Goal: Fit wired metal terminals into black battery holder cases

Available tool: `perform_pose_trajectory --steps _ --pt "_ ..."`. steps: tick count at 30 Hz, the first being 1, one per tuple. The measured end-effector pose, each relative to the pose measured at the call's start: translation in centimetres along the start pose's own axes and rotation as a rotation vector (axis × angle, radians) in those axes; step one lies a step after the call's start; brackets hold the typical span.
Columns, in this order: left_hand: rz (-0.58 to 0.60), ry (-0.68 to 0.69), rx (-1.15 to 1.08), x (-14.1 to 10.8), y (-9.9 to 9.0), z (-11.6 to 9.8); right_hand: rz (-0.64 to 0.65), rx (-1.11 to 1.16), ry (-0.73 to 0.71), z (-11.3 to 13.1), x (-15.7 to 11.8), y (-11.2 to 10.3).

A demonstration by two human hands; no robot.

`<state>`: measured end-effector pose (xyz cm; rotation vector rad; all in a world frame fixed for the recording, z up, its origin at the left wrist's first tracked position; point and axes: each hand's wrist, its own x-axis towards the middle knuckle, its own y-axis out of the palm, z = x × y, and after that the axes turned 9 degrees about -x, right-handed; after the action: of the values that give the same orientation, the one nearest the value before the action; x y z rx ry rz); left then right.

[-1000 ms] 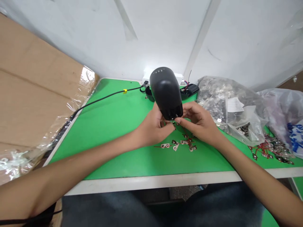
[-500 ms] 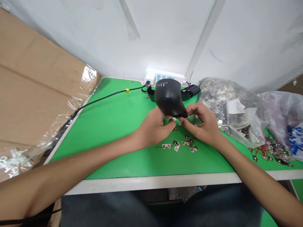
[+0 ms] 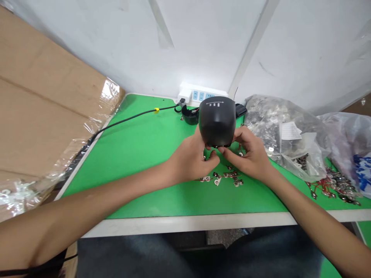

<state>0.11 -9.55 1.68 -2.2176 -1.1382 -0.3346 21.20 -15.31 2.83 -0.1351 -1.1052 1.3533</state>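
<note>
Both my hands hold a rounded black plastic housing up over the green mat, with its marked top turned toward me. My left hand grips its left side and lower edge. My right hand pinches the lower right edge with fingertips and thumb. Below my hands lie several small metal terminals with red wires, partly hidden by my fingers. What the housing's underside holds is hidden.
A black cup-shaped piece and a power strip stand behind the housing. A black cable crosses the mat. Bulging plastic bags of metal parts and a heap of wired terminals lie right; plastic-wrapped cardboard lies left.
The housing has swung from tilted to upright, with its top now facing me, and has shifted slightly right. Both hands still hold it.
</note>
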Motion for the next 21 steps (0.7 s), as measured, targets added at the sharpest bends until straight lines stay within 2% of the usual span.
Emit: perform_pose_trajectory --steps 12,21 --pt "0.006 -0.076 0.017 0.02 -0.07 -0.22 0.009 -0.015 -0.014 -0.13 0.00 0.12" --pt "0.009 -0.062 0.079 -0.61 0.14 0.32 0.051 -0.026 -0.015 -0.35 -0.15 0.16"
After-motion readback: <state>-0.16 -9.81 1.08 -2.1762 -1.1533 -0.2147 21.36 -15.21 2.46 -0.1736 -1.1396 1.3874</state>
